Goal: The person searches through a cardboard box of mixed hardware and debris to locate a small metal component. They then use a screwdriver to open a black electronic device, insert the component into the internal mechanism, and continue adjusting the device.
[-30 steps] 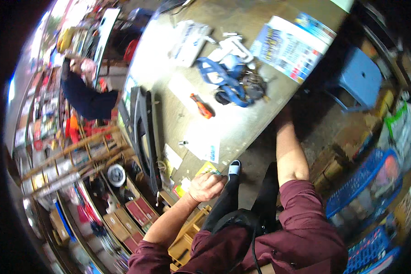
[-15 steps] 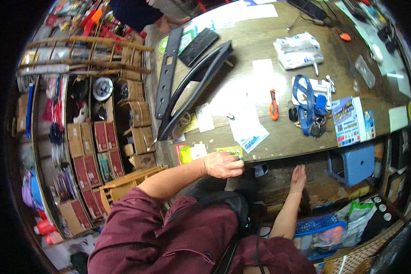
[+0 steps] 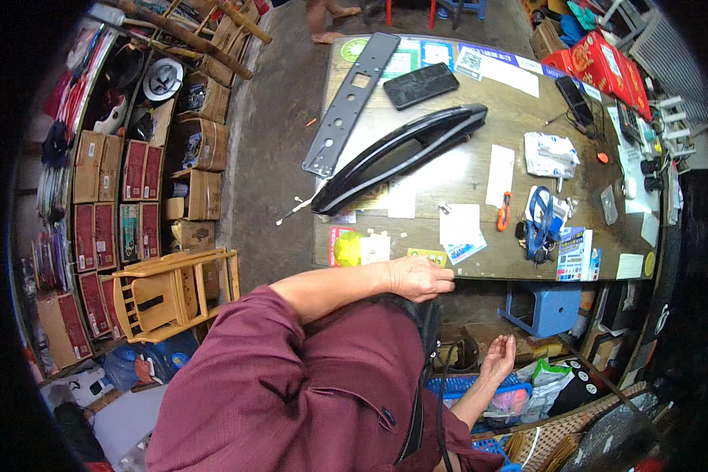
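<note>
My left hand (image 3: 422,278) is closed at the front edge of the wooden table (image 3: 417,228). Its fingers curl downward, so whatever they grip is hidden. A small yellow card (image 3: 429,256) lies just beyond its knuckles. My right hand (image 3: 498,359) is held below the table's level, palm up with loosely bent fingers, and nothing in it. On the tabletop are a glossy black curved part (image 3: 401,157), a flat grey metal strip with holes (image 3: 351,102), a black rectangular pad (image 3: 421,85) and an orange-handled tool (image 3: 504,211).
A blue plastic stool (image 3: 547,308) stands under the table at right. Keys on a blue lanyard (image 3: 540,224), leaflets (image 3: 574,252) and a white packet (image 3: 550,155) lie on the tabletop. At left are a wooden chair (image 3: 177,295) and shelves with boxes (image 3: 134,169).
My view has shifted and turned, showing more floor left of the table. The right hand has drawn back and its fingers have bent; the left hand stays closed at the table edge.
</note>
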`<state>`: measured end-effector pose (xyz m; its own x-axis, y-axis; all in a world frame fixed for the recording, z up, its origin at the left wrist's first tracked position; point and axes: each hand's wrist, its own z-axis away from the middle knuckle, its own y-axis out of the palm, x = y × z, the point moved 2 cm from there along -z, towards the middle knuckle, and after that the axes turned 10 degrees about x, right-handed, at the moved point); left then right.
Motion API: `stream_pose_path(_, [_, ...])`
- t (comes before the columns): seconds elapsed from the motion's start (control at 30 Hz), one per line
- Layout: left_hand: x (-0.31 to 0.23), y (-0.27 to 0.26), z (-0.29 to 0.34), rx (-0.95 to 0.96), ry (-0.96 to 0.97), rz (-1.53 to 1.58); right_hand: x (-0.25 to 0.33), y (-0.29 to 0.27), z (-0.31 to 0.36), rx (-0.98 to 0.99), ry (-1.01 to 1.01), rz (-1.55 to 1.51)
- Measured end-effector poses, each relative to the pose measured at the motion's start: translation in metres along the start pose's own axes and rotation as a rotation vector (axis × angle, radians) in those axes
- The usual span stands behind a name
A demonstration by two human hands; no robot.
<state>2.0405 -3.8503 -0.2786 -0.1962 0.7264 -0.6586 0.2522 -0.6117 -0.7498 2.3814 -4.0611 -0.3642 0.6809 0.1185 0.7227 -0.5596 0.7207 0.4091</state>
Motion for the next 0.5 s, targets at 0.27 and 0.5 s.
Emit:
stream_pose_path(0.27, [0.075,-0.139,0.091,-0.857,-0.75,-0.234,0.003,0.143,0.026,0.206,-0.038,0.067])
stream_pose_path(0.5, [0.128,-0.144,0.1,-0.508,-0.829,0.243,0.006,0.219,0.035,0.277,-0.076,0.157])
